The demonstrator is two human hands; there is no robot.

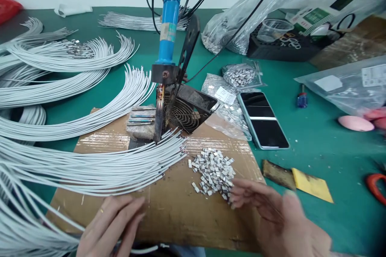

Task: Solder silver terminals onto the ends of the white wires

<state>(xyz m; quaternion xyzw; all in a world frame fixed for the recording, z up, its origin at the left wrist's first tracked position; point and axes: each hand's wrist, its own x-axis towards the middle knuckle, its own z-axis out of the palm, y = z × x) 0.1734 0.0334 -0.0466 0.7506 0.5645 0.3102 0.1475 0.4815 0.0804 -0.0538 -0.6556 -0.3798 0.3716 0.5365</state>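
My left hand [111,225] is at the front edge of the cardboard [187,229], its fingers bent and close together. A single white cable [144,250] comes out beside its lower side; I cannot tell whether the fingers grip it. My right hand [280,213], slightly blurred, has its fingers stretched out and thumb apart. Its fingertips are at the right edge of a pile of small silvery metal pieces [214,170]. A bundle of white cables [120,166] lies across the cardboard. Above the cable ends, a blue-handled soldering iron [169,44] is held tip-down.
Behind the iron are a small black fan [188,110] and a wrapped block [140,122]. More white cable bundles [60,92] fill the left. To the right are a phone [263,120], bagged parts [241,74], a yellow sponge [312,184], a small screwdriver [302,98] and red-handled scissors [375,186].
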